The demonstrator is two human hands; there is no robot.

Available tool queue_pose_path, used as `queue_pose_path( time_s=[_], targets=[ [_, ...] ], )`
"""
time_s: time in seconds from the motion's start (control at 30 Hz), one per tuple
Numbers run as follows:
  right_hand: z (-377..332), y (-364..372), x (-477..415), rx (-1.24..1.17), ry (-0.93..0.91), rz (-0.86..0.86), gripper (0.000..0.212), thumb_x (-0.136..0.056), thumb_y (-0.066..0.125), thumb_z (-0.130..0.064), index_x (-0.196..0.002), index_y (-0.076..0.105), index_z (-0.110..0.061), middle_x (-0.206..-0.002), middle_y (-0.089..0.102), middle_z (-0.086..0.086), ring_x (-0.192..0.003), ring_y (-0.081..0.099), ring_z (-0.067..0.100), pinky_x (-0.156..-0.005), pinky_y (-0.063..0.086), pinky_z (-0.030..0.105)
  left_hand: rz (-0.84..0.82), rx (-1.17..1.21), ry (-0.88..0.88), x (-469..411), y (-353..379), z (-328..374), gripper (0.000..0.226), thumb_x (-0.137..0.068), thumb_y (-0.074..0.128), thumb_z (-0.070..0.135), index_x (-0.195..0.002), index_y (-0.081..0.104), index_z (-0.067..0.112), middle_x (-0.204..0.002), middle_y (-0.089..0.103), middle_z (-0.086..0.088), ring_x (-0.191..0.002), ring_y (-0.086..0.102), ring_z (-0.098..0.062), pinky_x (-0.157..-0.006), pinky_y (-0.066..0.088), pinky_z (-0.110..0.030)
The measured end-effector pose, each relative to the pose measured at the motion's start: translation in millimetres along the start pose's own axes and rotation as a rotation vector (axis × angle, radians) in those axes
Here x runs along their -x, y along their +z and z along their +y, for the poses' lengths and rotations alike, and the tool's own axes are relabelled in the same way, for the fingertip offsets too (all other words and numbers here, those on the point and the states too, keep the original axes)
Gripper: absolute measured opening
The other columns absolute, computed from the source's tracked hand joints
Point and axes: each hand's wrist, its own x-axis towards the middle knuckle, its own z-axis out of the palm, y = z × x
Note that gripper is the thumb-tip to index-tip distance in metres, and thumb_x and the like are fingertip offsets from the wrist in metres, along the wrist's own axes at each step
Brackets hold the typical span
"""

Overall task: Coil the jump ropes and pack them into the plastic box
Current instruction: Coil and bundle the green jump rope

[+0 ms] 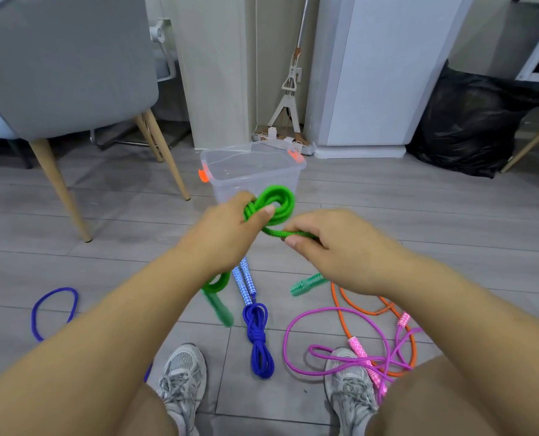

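Green rope [276,205]: coil clamped in L grip [230,229], tail in R grip [340,247]; handles [307,285] blurry.

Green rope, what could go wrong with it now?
The green rope coil is held just by the left hand; if that grip slips, the loops could spring apart. The pink rope lies across the right shoe, so stepping toward the plastic box might trip you.

On the floor [104,221], the plastic box [252,171] is sitting at twelve o'clock, the chair [57,73] is standing at ten, a bundled rope [255,335] is lying at six, and loose ropes [359,349] are sprawling at four.
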Motion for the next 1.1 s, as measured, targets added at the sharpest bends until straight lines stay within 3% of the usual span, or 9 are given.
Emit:
queue_pose_path(
  time_s=[0.07,0.17,0.3,0.4,0.57,0.67,0.73,0.87,1.1],
  targets=[
    [2,-2,-3,-0.010,-0.087,0.119,0.023,-0.093,0.048,-0.027,-0.093,0.066,-0.013,-0.073,0.053,-0.006,-0.070,0.044,0.009,-0.066,0.038,0.026,-0.119,-0.082,0.047,2,-3,-1,0.034,-0.090,0.037,0.050,-0.086,0.049,0.019,-0.081,0.058,-0.009,-0.083,0.053,-0.030,-0.079,0.047,-0.041],
    [9,-5,-9,-0.033,-0.122,0.195,0.029,-0.084,0.048,-0.033,-0.089,0.070,-0.015,-0.077,0.057,0.000,-0.074,0.049,0.013,-0.068,0.037,0.026,-0.304,-0.138,0.127,6,-6,3,0.039,-0.068,0.037,0.054,-0.082,0.049,0.020,-0.076,0.055,-0.003,-0.079,0.051,-0.025,-0.072,0.044,-0.038],
    [15,-5,-17,-0.206,-0.090,0.181,0.005,-0.078,0.068,-0.031,-0.076,0.072,-0.032,-0.074,0.055,-0.003,-0.072,0.050,0.008,-0.067,0.038,0.021,-0.452,-0.235,0.195,15,0,12,0.044,-0.065,0.068,0.065,-0.081,0.053,0.027,-0.068,0.053,0.007,-0.065,0.049,-0.009,-0.058,0.039,-0.020],
    [21,-6,-18,-0.412,-0.023,0.171,0.017,-0.074,0.075,-0.021,-0.068,0.069,-0.035,-0.071,0.061,-0.007,-0.069,0.053,0.003,-0.067,0.040,0.017,-0.395,-0.236,0.252,18,1,16,0.041,-0.070,0.071,0.056,-0.083,0.057,0.020,-0.065,0.051,0.004,-0.058,0.044,-0.009,-0.054,0.034,-0.022],
    [35,-6,-15,-0.719,0.064,0.160,0.018,-0.080,0.069,-0.015,-0.065,0.069,-0.026,-0.061,0.066,-0.009,-0.062,0.055,0.001,-0.062,0.045,0.018,-0.369,0.241,0.257,19,-3,17,0.038,-0.075,0.077,0.031,-0.084,0.056,0.001,-0.046,0.042,0.007,-0.041,0.038,-0.009,-0.044,0.032,-0.021],
    [36,-3,-13,-0.742,0.097,0.130,0.024,-0.085,0.058,-0.014,-0.065,0.068,-0.023,-0.057,0.055,-0.005,-0.057,0.042,0.014,-0.055,0.032,0.029,-0.350,0.587,0.196,21,-2,19,0.023,-0.071,0.068,0.025,-0.077,0.056,0.006,-0.045,0.033,0.005,-0.036,0.028,-0.014,-0.040,0.024,-0.020],
    [33,-3,-11,-0.731,0.127,0.126,0.040,-0.094,0.050,-0.010,-0.058,0.061,-0.026,-0.049,0.046,-0.012,-0.050,0.031,0.009,-0.052,0.024,0.027,-0.292,0.723,0.172,21,-3,21,0.012,-0.073,0.063,0.022,-0.069,0.054,0.015,-0.047,0.033,0.002,-0.034,0.026,-0.014,-0.041,0.024,-0.023],
    [19,-3,-8,-0.680,0.117,0.112,0.029,-0.098,0.043,-0.018,-0.076,0.061,-0.027,-0.047,0.043,-0.013,-0.047,0.033,0.004,-0.050,0.029,0.019,-0.128,0.832,0.095,15,-3,25,0.021,-0.078,0.063,0.025,-0.068,0.049,0.012,-0.047,0.036,0.002,-0.032,0.028,-0.014,-0.041,0.027,-0.023],
    [5,-4,-7,-0.483,0.138,0.107,0.021,-0.097,0.044,-0.020,-0.085,0.062,-0.018,-0.058,0.045,-0.008,-0.054,0.039,0.005,-0.060,0.035,0.024,-0.001,0.821,-0.023,6,5,25,0.028,-0.088,0.061,0.027,-0.067,0.047,0.015,-0.054,0.038,-0.004,-0.034,0.029,-0.018,-0.044,0.030,-0.025]
  ],
)
